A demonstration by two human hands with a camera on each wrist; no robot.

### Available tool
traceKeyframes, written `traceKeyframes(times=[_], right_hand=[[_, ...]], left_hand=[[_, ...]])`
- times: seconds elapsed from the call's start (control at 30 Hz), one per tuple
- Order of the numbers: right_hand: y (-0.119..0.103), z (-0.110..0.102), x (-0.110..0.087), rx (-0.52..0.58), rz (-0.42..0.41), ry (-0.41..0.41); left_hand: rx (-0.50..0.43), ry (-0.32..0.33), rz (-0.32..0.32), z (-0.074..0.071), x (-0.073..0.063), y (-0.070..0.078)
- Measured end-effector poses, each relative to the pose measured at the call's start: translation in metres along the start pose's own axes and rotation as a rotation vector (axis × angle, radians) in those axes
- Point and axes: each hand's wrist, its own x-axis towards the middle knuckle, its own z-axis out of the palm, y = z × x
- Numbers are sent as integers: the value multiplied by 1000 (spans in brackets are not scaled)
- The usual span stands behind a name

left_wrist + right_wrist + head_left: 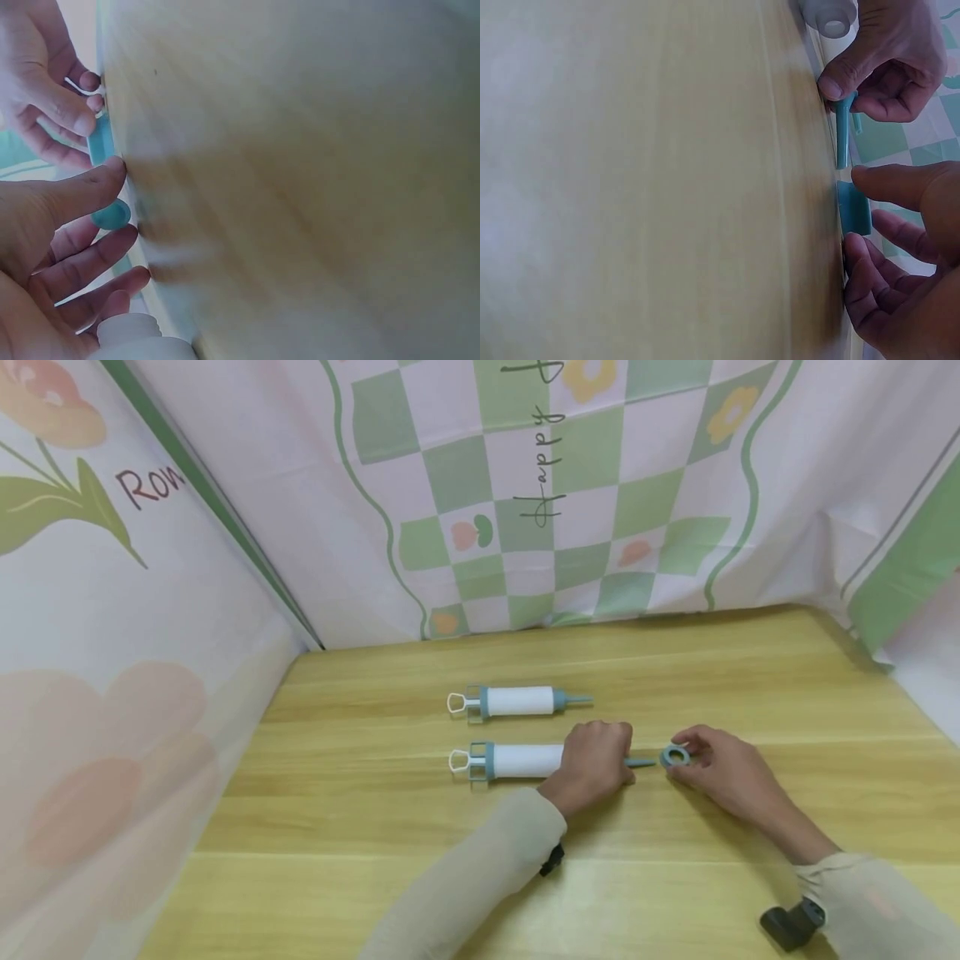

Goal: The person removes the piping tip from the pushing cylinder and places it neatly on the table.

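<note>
A white syringe-like tube (528,761) with a teal end piece and a white pull handle lies on the table. My left hand (596,760) covers its right end and pinches a slim teal nozzle (843,135), which points toward the right hand. In the right wrist view, the tube's bare white threaded end (832,26) shows beside the left hand. My right hand (723,768) holds a teal ring (676,756) between thumb and fingers, a small gap from the nozzle's tip. Seen from the left wrist, the ring stands on edge over the wood.
A second tube (520,701) of the same kind, with its nozzle fitted, lies behind, parallel to the first. The wooden table (360,827) meets a printed checkered cloth (525,560) at the back and a flowered cloth (135,710) at the left.
</note>
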Motion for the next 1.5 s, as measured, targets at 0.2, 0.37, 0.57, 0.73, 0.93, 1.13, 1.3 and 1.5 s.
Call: traceKeyframes(times=[0.2, 0.37, 0.57, 0.73, 0.93, 1.13, 1.3, 1.5], right_hand=[[-2, -1, -1, 4, 5, -6], [-5, -2, -3, 9, 7, -12], [-9, -3, -2, 11, -1, 1], [-13, -6, -3, 8, 4, -2], [-21, -9, -3, 2, 9, 4], [-32, -8, -3, 1, -20, 21], [-43, -6, -1, 23, -40, 26], [-55, -5, 4, 46, -66, 38]], left_hand=[[-27, -5, -9, 0, 0, -1], [-57, -19, -30, -1, -2, -1], [-86, -7, -42, -7, -6, -3], [-129, 1, -65, -11, -8, -6], [-156, 3, -67, -18, -13, -9], [-128, 37, -41, -30, -21, -17], [-149, 69, -52, -41, -29, -30], [-176, 73, -98, -47, -36, -43]])
